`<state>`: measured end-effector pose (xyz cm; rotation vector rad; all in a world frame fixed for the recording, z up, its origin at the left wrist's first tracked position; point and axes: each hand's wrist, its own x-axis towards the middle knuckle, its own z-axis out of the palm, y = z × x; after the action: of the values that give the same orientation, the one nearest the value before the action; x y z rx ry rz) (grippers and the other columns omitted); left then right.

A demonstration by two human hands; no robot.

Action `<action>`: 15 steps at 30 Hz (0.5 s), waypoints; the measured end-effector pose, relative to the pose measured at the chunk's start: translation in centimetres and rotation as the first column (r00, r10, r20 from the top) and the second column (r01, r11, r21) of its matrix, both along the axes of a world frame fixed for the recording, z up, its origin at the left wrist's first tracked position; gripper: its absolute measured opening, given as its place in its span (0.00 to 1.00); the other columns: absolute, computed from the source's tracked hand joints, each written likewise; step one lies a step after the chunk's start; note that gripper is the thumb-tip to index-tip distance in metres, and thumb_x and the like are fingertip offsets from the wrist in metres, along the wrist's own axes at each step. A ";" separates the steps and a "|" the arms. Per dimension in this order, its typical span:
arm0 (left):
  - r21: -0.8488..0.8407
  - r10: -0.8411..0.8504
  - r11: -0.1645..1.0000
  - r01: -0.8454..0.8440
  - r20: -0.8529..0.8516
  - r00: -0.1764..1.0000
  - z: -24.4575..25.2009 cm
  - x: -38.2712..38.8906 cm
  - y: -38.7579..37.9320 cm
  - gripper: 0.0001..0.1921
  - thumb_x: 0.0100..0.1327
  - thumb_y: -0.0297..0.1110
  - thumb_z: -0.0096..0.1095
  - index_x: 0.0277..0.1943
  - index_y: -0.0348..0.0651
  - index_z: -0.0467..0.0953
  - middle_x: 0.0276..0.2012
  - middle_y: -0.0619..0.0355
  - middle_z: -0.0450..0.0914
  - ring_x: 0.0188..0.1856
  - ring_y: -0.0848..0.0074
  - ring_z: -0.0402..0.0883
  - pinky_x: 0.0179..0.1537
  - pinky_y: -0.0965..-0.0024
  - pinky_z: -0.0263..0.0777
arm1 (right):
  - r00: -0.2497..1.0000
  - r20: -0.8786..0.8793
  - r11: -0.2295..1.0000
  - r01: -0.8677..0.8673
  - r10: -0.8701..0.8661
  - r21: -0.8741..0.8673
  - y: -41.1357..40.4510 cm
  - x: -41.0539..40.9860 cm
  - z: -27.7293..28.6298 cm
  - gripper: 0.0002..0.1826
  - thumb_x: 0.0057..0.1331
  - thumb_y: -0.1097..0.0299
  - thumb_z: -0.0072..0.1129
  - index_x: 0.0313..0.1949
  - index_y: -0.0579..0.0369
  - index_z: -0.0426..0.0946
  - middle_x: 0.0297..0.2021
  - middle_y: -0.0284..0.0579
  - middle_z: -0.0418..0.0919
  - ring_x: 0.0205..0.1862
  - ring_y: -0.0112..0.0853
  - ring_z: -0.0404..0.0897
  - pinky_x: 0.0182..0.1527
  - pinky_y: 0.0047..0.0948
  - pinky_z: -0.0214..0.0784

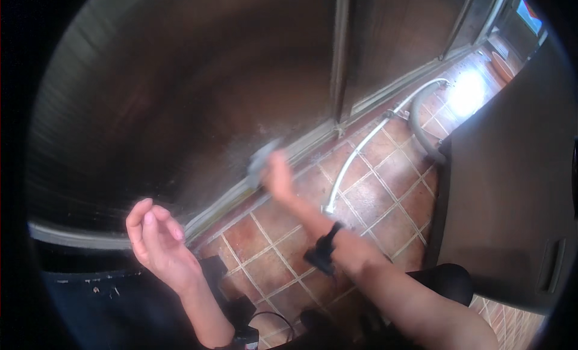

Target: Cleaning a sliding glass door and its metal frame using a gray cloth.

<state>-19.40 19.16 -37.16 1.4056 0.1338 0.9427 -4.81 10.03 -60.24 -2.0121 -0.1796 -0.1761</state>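
Note:
My right hand (279,176) is blurred and grips a pale grey cloth or wipe (263,164). It presses this near the bottom of a dark glass panel (253,88), just above the light frame rail (311,140). Whitish smears show on the glass around the cloth. My left hand (160,246) is raised at the lower left, palm up with loosely curled fingers and nothing in it. A black band (327,248) circles my right wrist.
Reddish floor tiles (266,259) run along the panel's foot. A white hose (361,146) and a thicker grey hose (420,119) lie there. At the right stands a dark appliance or cabinet (505,192). A dark blue object (99,305) sits at lower left.

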 end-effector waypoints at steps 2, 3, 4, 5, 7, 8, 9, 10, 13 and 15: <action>-0.028 0.010 1.000 -0.010 -0.015 1.000 -0.2 0.5 -0.5 0.09 0.67 0.27 0.49 0.47 0.36 0.73 0.30 0.57 0.76 0.20 0.86 0.66 0.22 0.85 0.58 | 0.963 -0.002 0.922 -0.259 0.271 0.289 3.5 -4.3 1.8 0.17 0.51 0.70 0.60 0.42 0.55 0.73 0.44 0.48 0.72 0.47 0.40 0.73 0.46 0.37 0.66; -0.025 0.010 1.000 -0.010 -0.026 1.000 -0.3 0.7 -0.7 0.09 0.67 0.27 0.49 0.47 0.36 0.73 0.30 0.57 0.76 0.20 0.86 0.66 0.22 0.85 0.58 | 0.801 0.484 0.935 -0.278 0.352 -0.219 4.6 -5.3 1.8 0.17 0.49 0.69 0.61 0.41 0.52 0.74 0.43 0.44 0.72 0.47 0.37 0.72 0.45 0.35 0.67; 0.026 -0.012 1.000 0.013 -0.009 1.000 -0.4 0.8 -0.7 0.10 0.68 0.27 0.48 0.48 0.36 0.72 0.31 0.58 0.75 0.21 0.86 0.66 0.21 0.86 0.58 | 0.805 0.476 0.935 -0.283 0.354 -0.215 4.7 -5.3 1.4 0.17 0.49 0.69 0.61 0.41 0.52 0.74 0.43 0.44 0.72 0.47 0.37 0.72 0.45 0.35 0.67; 0.075 -0.034 0.997 0.033 0.006 0.999 -0.5 0.8 -0.5 0.10 0.69 0.28 0.47 0.50 0.35 0.72 0.32 0.58 0.75 0.21 0.87 0.67 0.20 0.86 0.59 | 0.751 0.412 0.835 -0.334 0.516 -0.438 4.5 -4.9 0.8 0.15 0.49 0.69 0.59 0.40 0.51 0.75 0.43 0.41 0.71 0.47 0.36 0.71 0.44 0.33 0.67; 0.102 -0.004 0.995 0.004 0.003 1.000 -0.3 0.6 0.1 0.11 0.69 0.28 0.47 0.50 0.35 0.72 0.32 0.58 0.75 0.21 0.87 0.67 0.20 0.86 0.58 | 0.693 0.348 0.710 -0.335 0.631 -0.620 3.1 -3.1 0.2 0.13 0.50 0.70 0.56 0.37 0.48 0.76 0.41 0.38 0.71 0.47 0.37 0.71 0.45 0.33 0.67; 0.128 0.008 0.992 -0.010 0.014 1.000 -0.3 0.6 0.4 0.11 0.69 0.28 0.47 0.50 0.35 0.72 0.32 0.58 0.75 0.21 0.86 0.67 0.21 0.86 0.58 | 0.689 0.376 0.748 -0.371 0.619 -0.550 1.5 -1.8 0.0 0.12 0.50 0.69 0.56 0.36 0.49 0.76 0.39 0.40 0.72 0.47 0.38 0.72 0.47 0.35 0.67; 0.116 0.024 0.993 -0.025 0.009 1.000 -0.5 0.7 0.7 0.11 0.69 0.28 0.47 0.50 0.35 0.72 0.32 0.58 0.75 0.21 0.86 0.67 0.21 0.86 0.58 | 0.698 0.418 0.799 -0.394 0.581 -0.454 -0.8 -0.2 -0.3 0.12 0.51 0.71 0.54 0.37 0.51 0.77 0.39 0.43 0.74 0.47 0.40 0.73 0.49 0.38 0.67; 0.088 0.027 0.996 -0.027 -0.002 1.000 -0.8 0.9 1.0 0.11 0.69 0.29 0.47 0.50 0.35 0.72 0.32 0.58 0.75 0.21 0.86 0.67 0.21 0.85 0.58 | 0.728 0.470 0.857 -0.335 0.499 -0.391 -3.7 1.3 -0.7 0.14 0.51 0.72 0.52 0.39 0.54 0.77 0.40 0.46 0.76 0.47 0.44 0.74 0.50 0.40 0.66; 0.025 0.005 1.000 -0.005 -0.002 1.000 -1.5 1.0 2.2 0.11 0.69 0.29 0.47 0.50 0.35 0.72 0.32 0.58 0.75 0.22 0.86 0.67 0.22 0.85 0.58 | 0.867 0.416 0.880 -0.053 0.274 -0.471 -11.3 5.5 0.2 0.15 0.49 0.78 0.54 0.38 0.53 0.78 0.39 0.46 0.76 0.48 0.42 0.74 0.50 0.38 0.67; -0.003 -0.012 1.000 0.012 -0.006 1.000 -2.1 1.0 2.6 0.11 0.69 0.29 0.47 0.50 0.35 0.72 0.32 0.58 0.75 0.22 0.86 0.67 0.22 0.85 0.58 | 0.880 0.467 0.907 0.127 0.084 -0.402 -13.6 7.9 -1.0 0.17 0.47 0.80 0.55 0.38 0.53 0.78 0.38 0.47 0.75 0.45 0.44 0.74 0.47 0.39 0.68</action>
<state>-18.40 21.76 -39.25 1.4050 0.1312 0.9284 3.11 -3.53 -61.22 -2.3718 -0.5481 -0.7046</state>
